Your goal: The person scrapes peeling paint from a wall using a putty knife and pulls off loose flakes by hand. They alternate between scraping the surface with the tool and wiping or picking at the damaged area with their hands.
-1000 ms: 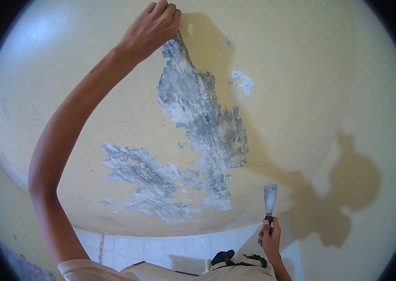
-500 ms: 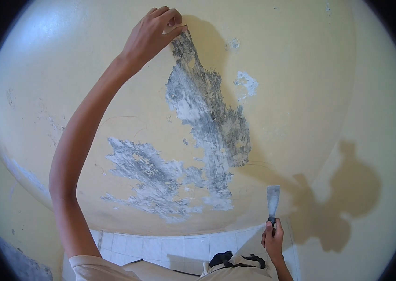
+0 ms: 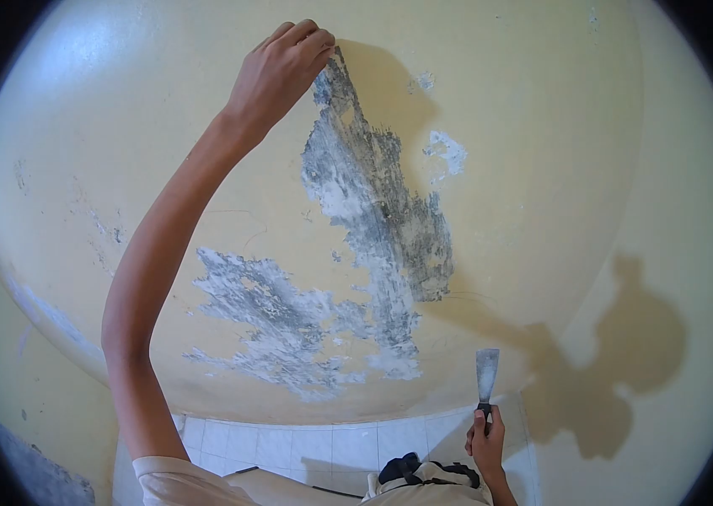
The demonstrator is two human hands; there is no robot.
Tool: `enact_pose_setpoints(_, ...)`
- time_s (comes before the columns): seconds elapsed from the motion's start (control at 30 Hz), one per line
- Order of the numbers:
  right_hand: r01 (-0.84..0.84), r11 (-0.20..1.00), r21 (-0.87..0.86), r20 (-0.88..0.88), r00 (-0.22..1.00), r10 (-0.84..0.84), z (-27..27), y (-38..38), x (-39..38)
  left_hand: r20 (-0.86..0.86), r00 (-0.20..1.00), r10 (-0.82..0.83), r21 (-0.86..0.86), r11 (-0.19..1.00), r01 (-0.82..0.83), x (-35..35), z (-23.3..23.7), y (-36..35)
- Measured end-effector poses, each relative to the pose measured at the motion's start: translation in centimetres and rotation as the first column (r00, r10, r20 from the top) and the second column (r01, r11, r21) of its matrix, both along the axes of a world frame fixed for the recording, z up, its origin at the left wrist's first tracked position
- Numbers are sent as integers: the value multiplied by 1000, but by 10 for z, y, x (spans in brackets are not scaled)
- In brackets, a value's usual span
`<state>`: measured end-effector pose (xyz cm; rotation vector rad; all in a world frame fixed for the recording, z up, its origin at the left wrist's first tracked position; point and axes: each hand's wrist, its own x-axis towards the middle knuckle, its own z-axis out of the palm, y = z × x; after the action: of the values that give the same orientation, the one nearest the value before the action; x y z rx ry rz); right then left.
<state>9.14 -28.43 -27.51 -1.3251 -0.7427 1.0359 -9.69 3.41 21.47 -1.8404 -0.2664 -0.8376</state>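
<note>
My right hand [image 3: 485, 438] holds the scraper [image 3: 486, 375] low in front of me, to the right of my body's middle. My grip there is closed around its dark handle [image 3: 484, 410], thumb and fingers wrapped on it. The scraper's long axis runs almost straight up the view, leaning a hair to the right at the top. Its blade end points up, away from my hand, and flares wider towards its straight edge; the handle end points down towards me. One broad face of the blade is turned to my eyes. I cannot tell how far the blade stands from the yellow wall [image 3: 533, 211] behind it.

My left hand [image 3: 285, 74] is raised high against the wall, with my arm reaching up past the left of the bare patches. The fingers of this grip are curled and bunched, their tips at the narrow upper end of the tall grey patch [image 3: 373, 198]. I cannot tell whether they pinch anything there.

A second grey patch [image 3: 268, 308] spreads lower and to the left, and a small pale patch [image 3: 447, 152] sits to the right of the tall one. Below the wall are white tiles [image 3: 310, 447].
</note>
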Motion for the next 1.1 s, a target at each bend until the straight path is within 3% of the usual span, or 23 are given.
enact_pose_setpoints(0.3, 40, 998, 48, 57, 997, -43, 8, 8, 10, -32, 988, 154, 197, 970, -144, 13, 0, -3)
enact_pose_setpoints(0.37, 42, 998, 50, 35, 998, -44, 8, 9, 10, -53, 937, 345, 271, 908, -319, 17, 3, -2)
enact_pose_setpoints(0.5, 48, 998, 35, 32, 998, -49, 8, 8, 9, -123, 942, 311, 296, 918, -265, 22, 17, -2)
enact_pose_setpoints(0.57, 41, 998, 38, 26, 999, -42, 10, 5, 8, -245, 880, 407, 385, 874, -297, 27, 21, -11)
enact_pose_setpoints(0.7, 46, 998, 45, 0, 999, -46, 6, 0, 9, -239, 909, 341, 376, 896, -237, 16, 36, -6)
enact_pose_setpoints(0.77, 76, 997, 28, 12, 997, -77, 5, -3, 10, -31, 978, 205, -76, 975, -207, 8, 44, -14)
enact_pose_setpoints(0.8, 81, 996, 32, 8, 997, -82, 4, -4, 11, -27, 938, 347, -101, 932, -347, -2, 45, 0)
enact_pose_setpoints(0.83, 86, 996, 27, 9, 996, -87, 3, -6, 12, -28, 939, 343, -98, 934, -344, -1, 39, 3)
enact_pose_setpoints(0.9, 89, 996, 21, 14, 996, -89, 1, -9, 14, -52, 998, 25, -203, 979, -35, -6, 27, 3)
enact_pose_setpoints(1.07, 56, 998, 11, 41, 998, -56, -1, -6, 18, 12, 1000, 28, -189, 982, -25, 1, 18, 0)
enact_pose_setpoints(1.1, 55, 998, 11, 42, 998, -55, -1, -4, 17, 123, 992, 23, -276, 961, 11, 3, 19, 1)
